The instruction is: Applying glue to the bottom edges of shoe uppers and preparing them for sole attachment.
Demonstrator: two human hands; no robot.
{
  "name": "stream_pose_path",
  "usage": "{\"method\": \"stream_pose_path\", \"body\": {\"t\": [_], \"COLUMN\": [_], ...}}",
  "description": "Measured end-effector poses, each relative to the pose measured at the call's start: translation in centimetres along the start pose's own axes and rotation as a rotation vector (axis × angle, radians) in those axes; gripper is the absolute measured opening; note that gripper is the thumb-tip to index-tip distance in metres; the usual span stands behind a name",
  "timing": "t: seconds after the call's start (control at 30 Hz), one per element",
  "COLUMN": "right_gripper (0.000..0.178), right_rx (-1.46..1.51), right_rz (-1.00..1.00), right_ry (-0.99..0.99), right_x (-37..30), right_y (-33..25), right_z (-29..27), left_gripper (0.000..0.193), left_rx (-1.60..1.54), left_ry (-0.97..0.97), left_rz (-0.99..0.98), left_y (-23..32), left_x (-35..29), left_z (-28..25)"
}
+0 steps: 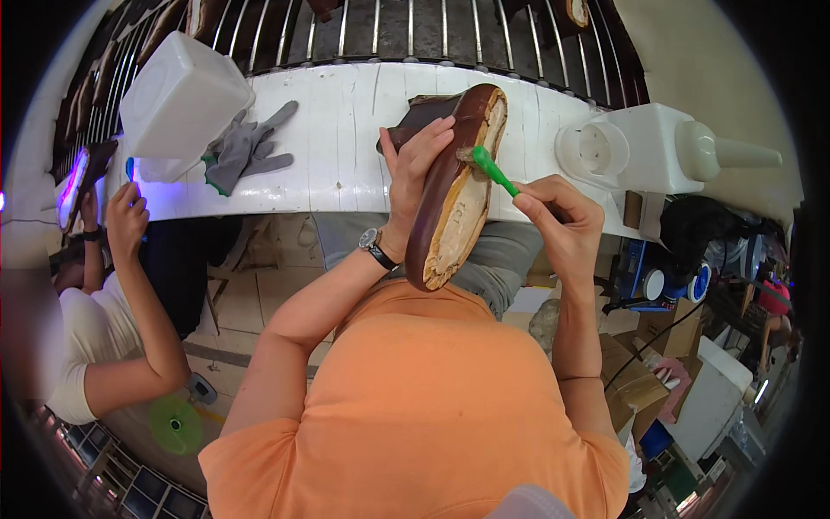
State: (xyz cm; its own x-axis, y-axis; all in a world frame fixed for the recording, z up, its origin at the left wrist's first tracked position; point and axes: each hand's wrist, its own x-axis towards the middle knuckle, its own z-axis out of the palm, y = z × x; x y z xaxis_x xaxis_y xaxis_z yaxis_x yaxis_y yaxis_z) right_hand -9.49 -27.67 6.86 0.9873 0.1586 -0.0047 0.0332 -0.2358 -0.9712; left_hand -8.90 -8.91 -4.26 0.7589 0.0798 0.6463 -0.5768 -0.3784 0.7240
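The left grip is partly open around a dark-brown leather boot, fingers lying together against its side and thumb set apart; the boot's pale, tan-edged sole faces the right grip. That one is closed in a pinch on a slim green-handled brush, its head against the sole. Beyond both grips, a grey fabric glove lies leftward on the white tabletop.
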Motion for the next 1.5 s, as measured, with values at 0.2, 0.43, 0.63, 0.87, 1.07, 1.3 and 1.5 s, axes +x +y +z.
{"method": "stream_pose_path", "body": {"t": [0.2,0.43,0.63,0.87,1.07,1.3,1.5], "right_gripper": [0.012,0.015,0.019,0.023,0.021,0.010,0.011], "right_rx": [-0.069,-0.152,-0.199,-0.346,-0.509,-0.645,-0.453], "right_rz": [-0.130,-0.263,-0.380,-0.618,-0.858,-0.734,-0.582], "right_ry": [-0.068,-0.084,-0.120,-0.042,0.045,-0.160,0.140], "right_x": [-1.1,-1.9,-1.6,1.4,6.3,8.6,8.7], "right_y": [-1.4,-3.4,-5.5,-6.8,-8.3,-10.2,-9.7], "right_z": [0.3,1.0,0.8,-0.1,-1.3,-3.7,-3.5], "left_gripper": [0.062,0.070,0.081,0.087,0.091,0.074,0.070], "left_rx": [-0.034,-0.086,-0.102,-0.202,-0.357,-0.353,-0.426], "left_ry": [-0.050,-0.180,-0.385,-0.758,-1.246,-1.426,-1.450], "left_rz": [-0.042,-0.114,-0.135,-0.238,-0.244,-0.163,-0.256], "left_y": [0.6,1.1,3.1,3.4,-0.1,-2.5,-2.1], "left_x": [0.6,2.0,4.4,9.9,15.3,19.2,19.4], "left_z": [-0.6,-2.0,-4.4,-7.1,-6.0,-4.3,-3.5]}}
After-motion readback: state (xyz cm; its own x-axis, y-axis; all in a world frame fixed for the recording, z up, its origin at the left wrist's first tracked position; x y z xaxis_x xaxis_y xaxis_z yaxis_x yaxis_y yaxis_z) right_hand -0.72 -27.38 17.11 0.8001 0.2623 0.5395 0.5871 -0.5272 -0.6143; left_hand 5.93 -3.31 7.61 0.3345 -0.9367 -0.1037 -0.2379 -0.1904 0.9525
